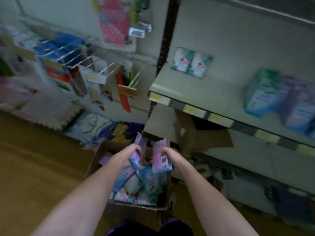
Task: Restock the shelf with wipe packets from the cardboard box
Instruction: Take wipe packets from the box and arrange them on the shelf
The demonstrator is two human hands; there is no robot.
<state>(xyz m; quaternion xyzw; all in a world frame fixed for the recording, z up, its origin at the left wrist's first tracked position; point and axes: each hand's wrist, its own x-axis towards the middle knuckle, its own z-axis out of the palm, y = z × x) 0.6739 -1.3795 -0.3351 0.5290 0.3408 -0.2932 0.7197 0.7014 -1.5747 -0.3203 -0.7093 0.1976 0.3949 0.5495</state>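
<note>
Gripping one pink-and-purple wipe packet in the left hand and another pink packet in the right hand, the person is holding both just above the open cardboard box that is sitting on the wooden floor. Fingers of each hand are curling round their packet, the left one standing nearly upright, the right one showing a small printed code on its face. More packets, blue, white and pink, are lying jumbled inside the box below the hands. The shelf is running up to the right, with yellow price labels along its front edge. Two white-and-teal packets are standing side by side at its back, and larger teal and purple packs are sitting further right, well apart from them. Left of the shelf, metal pegs are carrying hanging goods, blurred. A second cardboard box is resting beneath the shelf.
</note>
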